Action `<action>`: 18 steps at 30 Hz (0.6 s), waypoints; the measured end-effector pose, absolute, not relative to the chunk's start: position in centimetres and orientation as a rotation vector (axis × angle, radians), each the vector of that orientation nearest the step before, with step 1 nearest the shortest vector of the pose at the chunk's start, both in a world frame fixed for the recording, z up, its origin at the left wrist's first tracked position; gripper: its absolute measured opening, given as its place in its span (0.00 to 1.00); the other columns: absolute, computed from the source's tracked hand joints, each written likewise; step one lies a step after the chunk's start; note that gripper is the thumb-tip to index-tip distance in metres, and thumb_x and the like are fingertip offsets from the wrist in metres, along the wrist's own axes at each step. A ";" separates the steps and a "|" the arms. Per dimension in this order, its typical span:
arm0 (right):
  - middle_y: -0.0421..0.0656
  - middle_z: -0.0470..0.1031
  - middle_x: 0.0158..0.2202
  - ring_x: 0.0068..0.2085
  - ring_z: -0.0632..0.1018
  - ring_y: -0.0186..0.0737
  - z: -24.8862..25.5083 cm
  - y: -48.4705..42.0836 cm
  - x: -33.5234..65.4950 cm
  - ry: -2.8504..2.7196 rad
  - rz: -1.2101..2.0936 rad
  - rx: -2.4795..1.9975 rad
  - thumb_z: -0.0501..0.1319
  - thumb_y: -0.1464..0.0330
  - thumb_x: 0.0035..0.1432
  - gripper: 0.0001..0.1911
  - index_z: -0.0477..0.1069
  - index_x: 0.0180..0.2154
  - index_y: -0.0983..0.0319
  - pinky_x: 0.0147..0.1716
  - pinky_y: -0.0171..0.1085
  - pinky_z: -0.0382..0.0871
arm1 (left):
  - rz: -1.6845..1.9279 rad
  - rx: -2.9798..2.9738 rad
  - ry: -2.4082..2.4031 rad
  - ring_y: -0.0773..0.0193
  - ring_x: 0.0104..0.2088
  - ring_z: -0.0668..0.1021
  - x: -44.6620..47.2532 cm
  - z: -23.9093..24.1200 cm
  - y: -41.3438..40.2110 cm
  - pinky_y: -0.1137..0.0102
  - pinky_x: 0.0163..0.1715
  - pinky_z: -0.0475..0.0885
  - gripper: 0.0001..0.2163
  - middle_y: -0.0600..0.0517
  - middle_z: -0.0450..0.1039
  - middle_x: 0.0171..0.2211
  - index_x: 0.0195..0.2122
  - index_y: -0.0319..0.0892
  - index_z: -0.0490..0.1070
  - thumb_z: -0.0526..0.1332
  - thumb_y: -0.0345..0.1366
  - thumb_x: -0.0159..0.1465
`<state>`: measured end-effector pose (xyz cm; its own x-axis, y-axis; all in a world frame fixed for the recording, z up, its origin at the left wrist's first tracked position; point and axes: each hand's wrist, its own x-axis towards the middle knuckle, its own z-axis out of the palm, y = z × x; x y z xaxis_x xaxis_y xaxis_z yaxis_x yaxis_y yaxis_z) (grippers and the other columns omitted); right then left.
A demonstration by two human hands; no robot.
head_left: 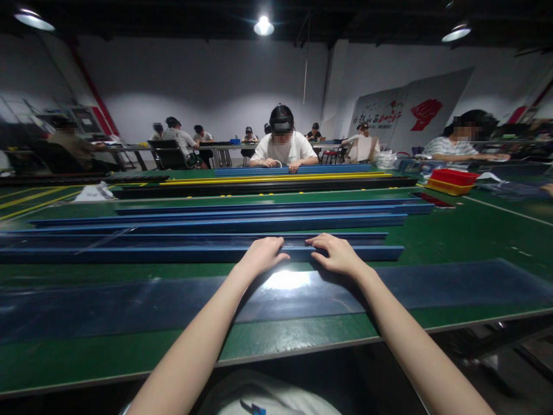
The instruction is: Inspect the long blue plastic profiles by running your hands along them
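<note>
A long blue channel-shaped strip (173,254) lies lengthwise before me on the green table. My left hand (262,255) is curled over its near edge, thumb on the near side and fingers reaching inside. A short gap to the right, my right hand (339,255) grips the same strip in the same way. Some fingertips are hidden behind the strip's wall. Closer to me, under my forearms, a wide clear plastic sheet (302,297) lies flat and reflects the lamp.
More blue strips (259,222) lie parallel beyond my hands. Farther back are yellow strips (276,179) and black strips (268,187). A red bin (451,177) stands at the right. Across the table, a co-worker (283,147) handles blue strips. The table's front edge (298,350) is near my body.
</note>
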<state>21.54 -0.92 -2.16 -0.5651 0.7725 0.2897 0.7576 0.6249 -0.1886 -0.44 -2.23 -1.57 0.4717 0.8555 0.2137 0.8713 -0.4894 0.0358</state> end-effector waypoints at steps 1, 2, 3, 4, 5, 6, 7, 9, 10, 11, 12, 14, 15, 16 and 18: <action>0.43 0.73 0.47 0.49 0.70 0.41 -2.2 -1.0 21.5 -2.503 0.054 -1.228 0.54 0.66 0.53 0.17 0.72 0.44 0.60 0.45 0.38 0.63 | -0.314 -2.627 -1.546 0.59 0.37 0.75 -0.4 -1.6 -2.3 0.70 0.33 0.67 0.10 0.49 0.73 0.35 0.33 0.42 0.65 0.56 0.43 0.60; 0.44 0.73 0.46 0.49 0.70 0.41 -2.1 -1.0 21.5 -2.500 0.042 -1.238 0.54 0.66 0.53 0.16 0.72 0.44 0.60 0.45 0.37 0.63 | -0.318 -2.628 -1.542 0.59 0.37 0.74 -0.4 -1.6 -2.3 0.70 0.33 0.67 0.10 0.49 0.72 0.35 0.33 0.42 0.65 0.56 0.43 0.60; 0.45 0.74 0.45 0.47 0.71 0.41 -2.1 -1.1 21.5 -2.500 0.023 -1.257 0.54 0.66 0.54 0.16 0.72 0.42 0.61 0.43 0.37 0.63 | -0.324 -2.627 -1.532 0.59 0.38 0.74 -0.4 -1.5 -2.3 0.70 0.34 0.67 0.09 0.49 0.72 0.36 0.33 0.42 0.65 0.56 0.43 0.60; 0.46 0.74 0.43 0.46 0.72 0.41 -2.0 -1.2 21.4 -2.503 -0.005 -1.282 0.53 0.65 0.54 0.15 0.73 0.41 0.61 0.42 0.36 0.63 | -0.332 -2.624 -1.520 0.60 0.39 0.73 -0.4 -1.5 -2.4 0.70 0.35 0.67 0.09 0.49 0.71 0.36 0.33 0.42 0.65 0.56 0.43 0.60; 0.46 0.75 0.40 0.44 0.72 0.41 -2.0 -1.2 21.4 -2.509 -0.038 -1.310 0.53 0.65 0.54 0.14 0.73 0.38 0.61 0.40 0.35 0.63 | -0.338 -2.616 -1.509 0.60 0.39 0.73 -0.4 -1.5 -2.4 0.70 0.36 0.67 0.09 0.49 0.71 0.36 0.33 0.41 0.65 0.57 0.43 0.59; 0.46 0.75 0.38 0.42 0.72 0.41 -1.9 -1.3 21.4 -2.518 -0.071 -1.335 0.53 0.64 0.54 0.13 0.73 0.36 0.62 0.38 0.35 0.62 | -0.341 -2.608 -1.501 0.60 0.40 0.73 -0.4 -1.4 -2.4 0.70 0.36 0.67 0.09 0.49 0.70 0.37 0.33 0.41 0.66 0.57 0.43 0.59; 0.46 0.74 0.36 0.40 0.73 0.41 -1.9 -1.3 21.4 -2.526 -0.102 -1.352 0.53 0.64 0.55 0.12 0.72 0.34 0.62 0.36 0.34 0.62 | -0.339 -2.598 -1.500 0.60 0.40 0.72 -0.4 -1.4 -2.5 0.70 0.36 0.67 0.10 0.49 0.70 0.37 0.33 0.42 0.66 0.57 0.43 0.59; 0.45 0.74 0.34 0.38 0.72 0.40 -1.8 -1.4 21.3 -2.537 -0.142 -1.363 0.53 0.63 0.55 0.12 0.72 0.32 0.62 0.34 0.33 0.60 | -0.325 -2.582 -1.507 0.60 0.40 0.72 -0.4 -1.2 -2.5 0.70 0.35 0.66 0.10 0.50 0.70 0.36 0.33 0.42 0.66 0.57 0.43 0.59; 0.45 0.74 0.33 0.38 0.72 0.40 -1.8 -1.4 21.3 -2.539 -0.151 -1.363 0.53 0.63 0.55 0.12 0.71 0.32 0.62 0.34 0.33 0.60 | -0.318 -2.578 -1.511 0.60 0.39 0.73 -0.4 -1.2 -2.6 0.71 0.35 0.66 0.10 0.50 0.70 0.35 0.32 0.42 0.67 0.57 0.44 0.59; 0.45 0.74 0.33 0.38 0.72 0.40 -1.8 -1.4 21.3 -2.541 -0.153 -1.362 0.53 0.63 0.55 0.11 0.71 0.32 0.61 0.33 0.33 0.60 | -0.311 -2.577 -1.516 0.60 0.39 0.73 -0.4 -1.1 -2.6 0.71 0.34 0.66 0.10 0.50 0.70 0.35 0.32 0.42 0.67 0.57 0.44 0.59; 0.45 0.74 0.34 0.38 0.72 0.40 -1.9 -1.4 21.3 -2.541 -0.154 -1.361 0.52 0.63 0.55 0.11 0.71 0.32 0.61 0.33 0.33 0.60 | -0.304 -2.576 -1.523 0.60 0.38 0.73 -0.4 -1.1 -2.6 0.71 0.34 0.66 0.10 0.50 0.70 0.34 0.32 0.42 0.67 0.57 0.44 0.59; 0.45 0.74 0.34 0.38 0.72 0.40 -1.9 -1.4 21.4 -2.540 -0.154 -1.362 0.52 0.63 0.55 0.12 0.71 0.33 0.61 0.33 0.33 0.59 | -0.293 -2.577 -1.543 0.60 0.37 0.73 -0.3 -1.1 -2.6 0.71 0.33 0.66 0.10 0.50 0.70 0.34 0.32 0.42 0.67 0.57 0.44 0.59; 0.45 0.74 0.35 0.38 0.72 0.41 -2.0 -1.3 21.4 -2.539 -0.156 -1.363 0.52 0.63 0.55 0.12 0.71 0.33 0.61 0.33 0.33 0.59 | -0.289 -2.576 -1.552 0.60 0.37 0.73 -0.3 -1.1 -2.6 0.71 0.33 0.66 0.10 0.50 0.71 0.34 0.33 0.42 0.67 0.57 0.44 0.59; 0.45 0.74 0.35 0.38 0.72 0.41 -2.0 -1.3 21.4 -2.538 -0.157 -1.362 0.52 0.63 0.55 0.12 0.71 0.33 0.61 0.33 0.33 0.59 | -0.287 -2.576 -1.559 0.60 0.37 0.73 -0.3 -1.1 -2.6 0.71 0.33 0.66 0.10 0.50 0.71 0.34 0.33 0.42 0.68 0.57 0.44 0.59; 0.45 0.74 0.35 0.38 0.73 0.41 -2.0 -1.3 21.4 -2.537 -0.156 -1.363 0.52 0.63 0.55 0.12 0.71 0.33 0.61 0.33 0.34 0.60 | -0.287 -2.574 -1.562 0.60 0.37 0.73 -0.3 -1.1 -2.6 0.71 0.33 0.66 0.10 0.50 0.71 0.34 0.33 0.43 0.68 0.57 0.44 0.59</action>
